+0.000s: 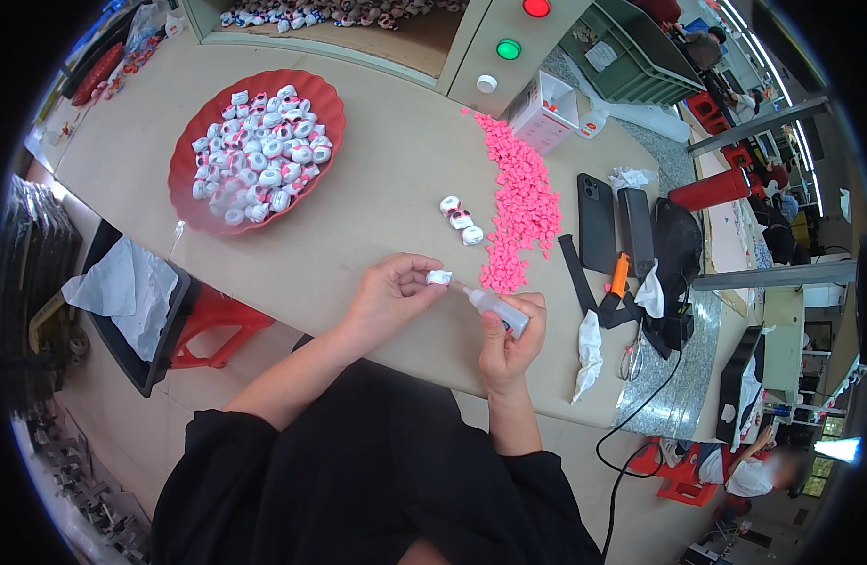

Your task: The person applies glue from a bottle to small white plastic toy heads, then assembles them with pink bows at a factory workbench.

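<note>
Between the fingertips of my left hand (396, 294) is a small white figurine head (439, 278). My right hand (513, 344) is wrapped round a clear squeeze bottle (497, 309), its narrow nozzle pointing at the white piece and close to it; whether they touch I cannot tell. Just beyond my hands, several white, pink and black figurine heads (460, 219) lie in a short row on the table. A long spread of small pink pieces (523, 193) lies to their right. At the left, a red scalloped bowl (182, 184) holds many similar white heads.
A white box (543, 113) stands behind the pink pieces. Rightward lie a black phone (596, 224), an orange-handled tool (621, 275), scissors (631, 363) and crumpled tissue (589, 356). A black cable (631, 443) hangs off the right edge. A machine (490, 56) with lit buttons stands at the back.
</note>
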### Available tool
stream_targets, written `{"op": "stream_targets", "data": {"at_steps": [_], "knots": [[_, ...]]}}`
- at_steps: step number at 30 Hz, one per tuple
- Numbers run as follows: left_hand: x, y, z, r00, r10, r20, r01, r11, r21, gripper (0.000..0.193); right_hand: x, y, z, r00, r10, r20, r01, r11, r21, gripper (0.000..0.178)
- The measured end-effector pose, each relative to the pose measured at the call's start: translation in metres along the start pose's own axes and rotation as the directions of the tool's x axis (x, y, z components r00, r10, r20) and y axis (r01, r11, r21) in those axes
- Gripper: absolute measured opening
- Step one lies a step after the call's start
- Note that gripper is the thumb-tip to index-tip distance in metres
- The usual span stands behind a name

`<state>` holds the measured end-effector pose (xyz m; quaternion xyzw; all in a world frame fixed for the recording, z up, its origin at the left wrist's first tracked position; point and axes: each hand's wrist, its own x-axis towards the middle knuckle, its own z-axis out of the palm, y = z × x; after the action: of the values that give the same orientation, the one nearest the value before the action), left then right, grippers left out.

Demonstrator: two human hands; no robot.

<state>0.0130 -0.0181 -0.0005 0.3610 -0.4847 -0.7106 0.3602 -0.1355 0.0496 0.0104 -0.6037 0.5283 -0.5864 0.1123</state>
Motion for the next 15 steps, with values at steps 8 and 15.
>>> {"op": "stream_targets", "data": {"at_steps": [8, 15], "knots": [[0.0006, -0.0015, -0.0006, 1.000, 0.025, 0.013, -0.025, 1.000, -0.019, 0.022, -0.0004, 0.0019, -0.0015, 1.000, 0.029, 0.005, -0.029, 1.000, 0.008, 0.020], [0.0029, -0.0044, 0.0002, 0.998, 0.060, 0.005, -0.059, 0.998, -0.018, 0.022, -0.0015, 0.0024, -0.0021, 0.991, 0.132, 0.015, -0.133, 0.984, 0.117, 0.019]]}}
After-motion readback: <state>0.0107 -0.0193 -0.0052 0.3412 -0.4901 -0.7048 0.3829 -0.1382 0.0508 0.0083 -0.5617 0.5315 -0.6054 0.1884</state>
